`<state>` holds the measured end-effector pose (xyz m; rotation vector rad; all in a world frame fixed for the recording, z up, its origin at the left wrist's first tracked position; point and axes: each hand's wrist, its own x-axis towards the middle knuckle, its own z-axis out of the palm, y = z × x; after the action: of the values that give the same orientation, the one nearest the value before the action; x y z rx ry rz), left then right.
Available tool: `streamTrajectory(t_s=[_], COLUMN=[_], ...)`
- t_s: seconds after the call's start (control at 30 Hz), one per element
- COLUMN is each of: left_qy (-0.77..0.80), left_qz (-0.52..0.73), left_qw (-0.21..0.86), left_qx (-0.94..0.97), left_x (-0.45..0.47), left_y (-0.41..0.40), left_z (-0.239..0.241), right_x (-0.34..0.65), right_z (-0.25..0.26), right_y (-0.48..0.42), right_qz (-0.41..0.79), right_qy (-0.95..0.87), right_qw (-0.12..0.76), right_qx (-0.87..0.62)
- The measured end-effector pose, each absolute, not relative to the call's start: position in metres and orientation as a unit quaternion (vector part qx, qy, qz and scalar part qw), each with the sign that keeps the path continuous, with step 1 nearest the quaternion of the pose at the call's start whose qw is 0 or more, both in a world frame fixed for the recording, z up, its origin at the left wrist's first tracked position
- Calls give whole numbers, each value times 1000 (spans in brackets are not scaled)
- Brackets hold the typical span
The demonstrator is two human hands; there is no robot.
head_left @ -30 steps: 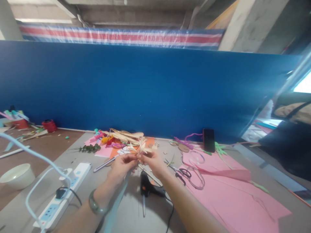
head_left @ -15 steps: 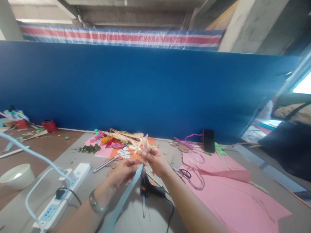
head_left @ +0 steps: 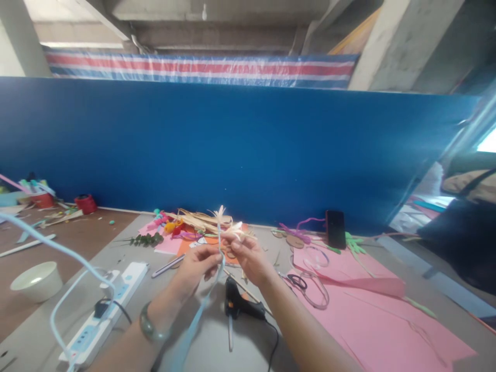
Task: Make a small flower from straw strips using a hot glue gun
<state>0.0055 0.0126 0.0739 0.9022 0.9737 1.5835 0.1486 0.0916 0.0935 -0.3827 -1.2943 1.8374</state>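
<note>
My left hand (head_left: 197, 266) and my right hand (head_left: 248, 254) meet over the middle of the grey table (head_left: 127, 248). Between their pinched fingers stands a small cream straw flower (head_left: 221, 219), its stalk upright. A pale blue ribbon (head_left: 194, 323) hangs from the stalk down past my left wrist toward me. My left fingers pinch the ribbon at the stalk. My right fingers grip the flower just below its petals. A black glue gun (head_left: 240, 306) lies on the table right below my hands.
Scissors (head_left: 296, 281) lie on pink paper (head_left: 372, 315) to the right, with a black phone (head_left: 335, 228) against the blue partition (head_left: 248, 150). A white power strip (head_left: 103, 310) and white bowl (head_left: 36, 281) are left. Craft scraps (head_left: 186, 225) lie behind my hands.
Both hands have turned the flower from lying sideways to standing upright and lifted it slightly. The blue ribbon now runs from the stalk down toward me.
</note>
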Motion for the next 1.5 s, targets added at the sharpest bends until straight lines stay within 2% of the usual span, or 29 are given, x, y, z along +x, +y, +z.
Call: streamTrajectory(t_s=[0.13, 0.33, 0.6, 0.77, 0.93, 1.1, 1.5], left_qy=[440, 460, 490, 485, 471, 489, 462], left_qz=[680, 695, 692, 686, 678, 664, 665], left_qw=[430, 387, 348, 377, 396, 407, 427], left_qx=[398, 395, 401, 390, 402, 393, 403], left_x=[-3, -10, -8, -4, -3, 0, 16], left_y=[12, 12, 12, 13, 16, 19, 18], left_z=[86, 87, 91, 92, 82, 59, 41], right_x=[147, 141, 138, 140, 150, 158, 155], right_z=[98, 96, 87, 89, 107, 123, 99], right_y=[84, 73, 73, 76, 75, 67, 84], right_qz=[748, 769, 742, 722, 638, 557, 344], right_qy=[-530, -532, -573, -591, -652, -722, -823], right_qw=[384, 347, 329, 342, 369, 370, 335], right_qx=[-108, -74, -112, -115, -178, -179, -304])
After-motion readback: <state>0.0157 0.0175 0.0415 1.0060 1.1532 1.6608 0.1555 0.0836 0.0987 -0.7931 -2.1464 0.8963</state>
